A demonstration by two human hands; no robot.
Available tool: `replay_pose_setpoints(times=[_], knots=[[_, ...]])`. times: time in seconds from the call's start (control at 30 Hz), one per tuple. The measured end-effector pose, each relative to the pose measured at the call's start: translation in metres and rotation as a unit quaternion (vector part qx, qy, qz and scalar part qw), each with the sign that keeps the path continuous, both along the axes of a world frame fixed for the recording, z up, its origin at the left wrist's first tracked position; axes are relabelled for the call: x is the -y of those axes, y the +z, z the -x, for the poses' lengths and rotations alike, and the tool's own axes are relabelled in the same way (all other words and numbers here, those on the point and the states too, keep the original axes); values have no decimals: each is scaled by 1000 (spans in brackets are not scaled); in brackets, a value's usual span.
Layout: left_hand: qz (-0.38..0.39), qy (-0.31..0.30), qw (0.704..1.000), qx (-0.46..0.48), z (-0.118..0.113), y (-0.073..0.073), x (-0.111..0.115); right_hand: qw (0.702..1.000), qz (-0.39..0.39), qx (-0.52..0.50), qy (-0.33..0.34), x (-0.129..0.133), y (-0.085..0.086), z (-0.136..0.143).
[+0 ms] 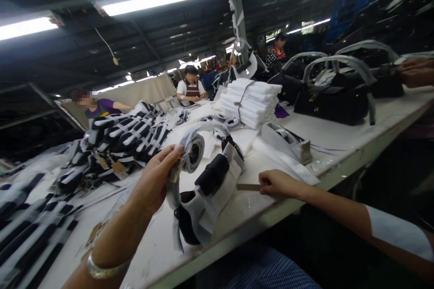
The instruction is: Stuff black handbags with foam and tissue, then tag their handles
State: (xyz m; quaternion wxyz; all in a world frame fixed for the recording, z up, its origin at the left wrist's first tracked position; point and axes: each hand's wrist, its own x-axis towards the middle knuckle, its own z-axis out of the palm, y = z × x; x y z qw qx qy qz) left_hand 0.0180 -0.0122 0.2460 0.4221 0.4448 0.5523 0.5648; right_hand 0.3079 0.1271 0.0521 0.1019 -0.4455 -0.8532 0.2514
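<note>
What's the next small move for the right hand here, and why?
Probably pinch and lift the flat strip. The right hand lies on the table with its fingertips at the strip's end, not clearly gripping it. The left hand holds up the paper-wrapped black bag, so the right is the freer one.

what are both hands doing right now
Left hand: closed on the paper-wrapped black bag strap, lifting its end off the table.
Right hand: fingers curled on a thin flat strip lying on the table.
</note>
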Motion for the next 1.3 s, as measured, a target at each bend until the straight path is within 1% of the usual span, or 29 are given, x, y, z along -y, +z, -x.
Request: replay_pose_setpoints(times=[0.13,0.23,0.33,0.43,0.57,0.63,0.67,0.73,0.8,0.83,0.9,0.97,1.03,1.1,1.2,1.3], knots=[[-1,-3,1000,13,4,-2,1,999,26,-43,-2,5,5,-4],[-3,-6,1000,18,6,-4,1,997,21,-67,-4,7,5,-7],[-1,-6,1000,16,7,-5,0,996,-8,-90,-8,2,5,-10],[1,-2,1000,14,5,-4,-1,994,-41,-101,-33,-8,9,-13],[0,1,1000,11,4,-3,-1,986,-94,-122,-70,-18,20,-17],[1,-2,1000,13,5,-3,0,978,-108,-153,-87,-20,28,-18],[1,-3,1000,15,5,-3,0,974,-91,-186,-93,-19,33,-17],[1,-3,1000,14,6,-4,-1,958,-8,-270,-91,-13,44,-14],[-5,-6,1000,9,6,-5,-1,933,93,-342,-66,-2,57,-7],[-10,-8,1000,6,6,-5,-2,922,130,-361,-47,5,65,-2],[-19,-14,1000,3,6,-7,-4,909,177,-378,-12,21,82,10],[-23,-21,1000,0,6,-7,-5,902,198,-383,18,37,98,24],[-21,-34,999,-5,6,-7,-5,904,191,-381,34,48,113,37],[-15,-46,999,-11,4,-5,-3,909,190,-368,45,54,124,49],[-9,-49,999,-18,-1,-1,2,915,211,-337,73,57,134,62],[-8,-45,999,-25,-5,2,7,914,195,-339,108,56,138,73]])
